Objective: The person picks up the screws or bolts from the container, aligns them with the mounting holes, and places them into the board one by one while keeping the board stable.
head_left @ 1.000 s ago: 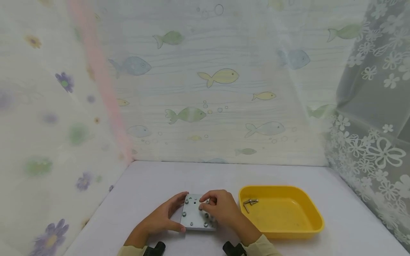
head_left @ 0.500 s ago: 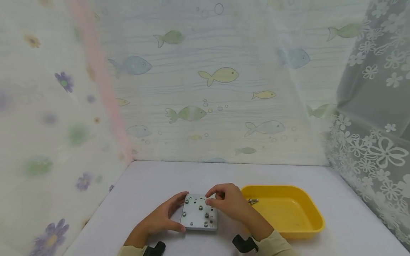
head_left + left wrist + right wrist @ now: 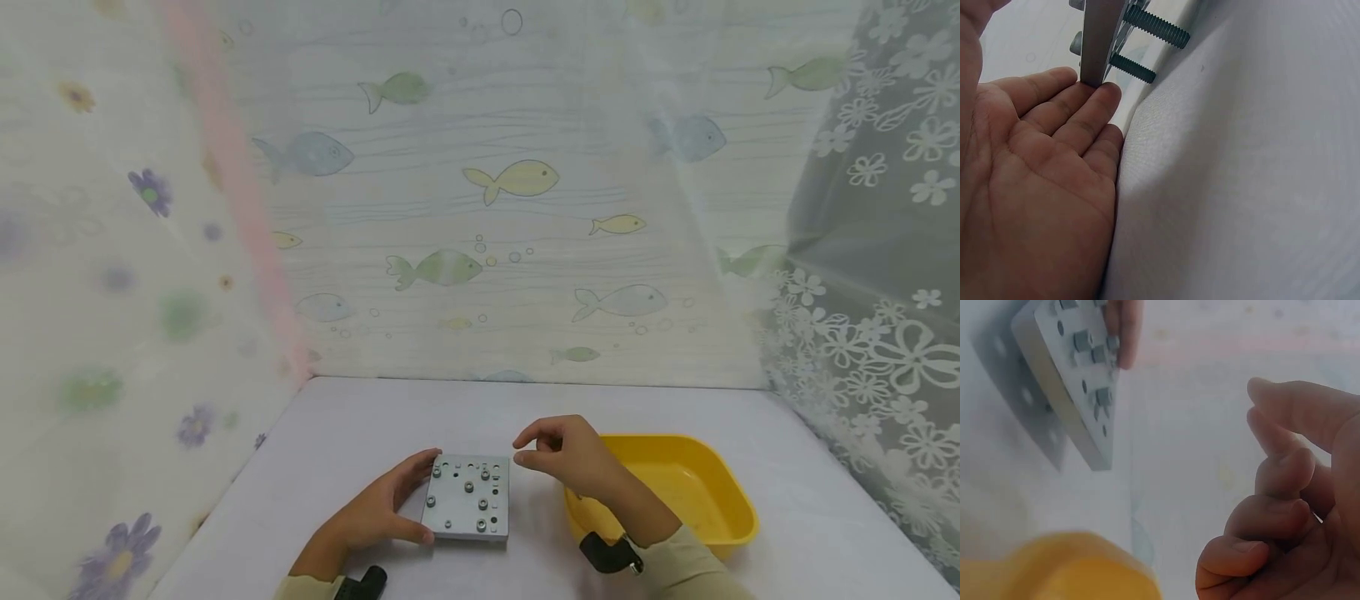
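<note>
A silvery metal plate, set with several socket-head bolts and some bare holes, stands low over the white table. My left hand holds it along the left side, thumb at the near corner and fingers at the far corner. Threaded bolt shanks stick out below the plate in the left wrist view, where fingers touch its edge. To the right of the plate, my right hand hovers apart from it, fingers loosely bent and nothing between them. The right wrist view also shows those bare fingertips.
A yellow plastic tray sits on the right of the white-covered table, partly hidden by my right hand and forearm. Behind the table hangs a fish-print curtain, with sheer flowered cloth on the right.
My right hand has left the plate and moved right to the tray's near-left side, uncovering a bolt near the plate's far-right corner. The left hand and plate stay in place.
</note>
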Motion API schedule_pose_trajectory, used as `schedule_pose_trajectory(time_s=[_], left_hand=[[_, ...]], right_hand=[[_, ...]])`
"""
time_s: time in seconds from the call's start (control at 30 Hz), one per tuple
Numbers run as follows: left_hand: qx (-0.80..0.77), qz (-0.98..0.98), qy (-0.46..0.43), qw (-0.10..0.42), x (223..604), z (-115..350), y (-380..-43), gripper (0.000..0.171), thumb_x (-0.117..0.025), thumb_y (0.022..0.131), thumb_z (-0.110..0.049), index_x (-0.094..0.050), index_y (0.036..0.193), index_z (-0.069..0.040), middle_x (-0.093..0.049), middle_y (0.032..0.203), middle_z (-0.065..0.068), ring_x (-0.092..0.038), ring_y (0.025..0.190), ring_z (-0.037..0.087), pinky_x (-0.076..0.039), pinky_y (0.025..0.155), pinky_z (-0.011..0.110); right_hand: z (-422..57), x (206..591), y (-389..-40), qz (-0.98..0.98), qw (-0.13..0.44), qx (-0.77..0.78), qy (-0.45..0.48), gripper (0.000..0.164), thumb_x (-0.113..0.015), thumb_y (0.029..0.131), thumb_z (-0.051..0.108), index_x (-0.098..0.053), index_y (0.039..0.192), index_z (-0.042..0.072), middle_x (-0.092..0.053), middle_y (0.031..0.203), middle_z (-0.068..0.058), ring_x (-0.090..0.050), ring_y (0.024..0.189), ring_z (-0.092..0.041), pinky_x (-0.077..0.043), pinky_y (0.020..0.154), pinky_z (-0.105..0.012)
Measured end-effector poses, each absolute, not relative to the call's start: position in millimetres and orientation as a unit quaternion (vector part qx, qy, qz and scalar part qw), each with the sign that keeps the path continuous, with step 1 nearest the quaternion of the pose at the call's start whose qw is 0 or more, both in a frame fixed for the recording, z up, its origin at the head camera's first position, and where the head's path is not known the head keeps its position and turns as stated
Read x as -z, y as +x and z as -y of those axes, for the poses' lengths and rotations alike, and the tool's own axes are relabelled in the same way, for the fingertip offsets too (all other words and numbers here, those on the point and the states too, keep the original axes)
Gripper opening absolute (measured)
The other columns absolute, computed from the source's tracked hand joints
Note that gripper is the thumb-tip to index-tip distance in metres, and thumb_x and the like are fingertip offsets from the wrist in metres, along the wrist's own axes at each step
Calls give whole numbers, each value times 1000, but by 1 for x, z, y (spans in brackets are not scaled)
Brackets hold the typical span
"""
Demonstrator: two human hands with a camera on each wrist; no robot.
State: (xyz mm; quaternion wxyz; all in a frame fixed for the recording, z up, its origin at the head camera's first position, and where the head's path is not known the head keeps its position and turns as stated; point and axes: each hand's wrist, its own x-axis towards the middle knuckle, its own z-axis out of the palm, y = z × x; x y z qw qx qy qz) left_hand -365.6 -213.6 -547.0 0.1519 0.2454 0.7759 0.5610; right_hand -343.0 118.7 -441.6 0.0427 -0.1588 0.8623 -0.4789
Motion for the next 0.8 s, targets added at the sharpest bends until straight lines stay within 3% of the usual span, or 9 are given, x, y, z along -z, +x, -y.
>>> schedule_pose_trajectory(time_s=[0.37, 0.57, 0.7, 0.8], left_hand=[[-573, -769, 239, 155, 547, 209, -354, 120, -97, 67, -18, -27, 164, -16, -35, 168, 0, -28, 158, 27, -21, 111, -1], [-573, -771, 235, 148, 547, 207, -348, 120, -97, 66, -17, -28, 164, -17, -36, 167, -1, -30, 157, 27, -21, 111, -1], [-573, -771, 234, 147, 546, 206, -344, 119, -97, 66, -16, -29, 164, -16, -36, 167, 0, -30, 157, 26, -21, 111, -1], [-576, -771, 229, 148, 545, 204, -341, 119, -97, 66, -17, -29, 164, -17, -37, 167, 0, -30, 157, 27, -21, 112, 0]], right_hand=[[-154, 431, -342, -862, 80, 473, -162, 23, -81, 90, 34, -79, 103, 16, -55, 71, -1, -45, 54, -12, -42, 46, -22], [-176, 433, -347, -860, 120, 465, -171, 20, -79, 91, 34, -80, 105, 19, -65, 79, -7, -53, 67, -17, -49, 57, -25], [-190, 437, -351, -839, 159, 485, -186, 24, -77, 93, 31, -79, 111, 16, -71, 91, -10, -56, 73, -16, -52, 63, -27], [-201, 440, -352, -823, 181, 502, -197, 26, -75, 95, 28, -77, 116, 12, -69, 91, -5, -53, 70, -13, -52, 64, -26]])
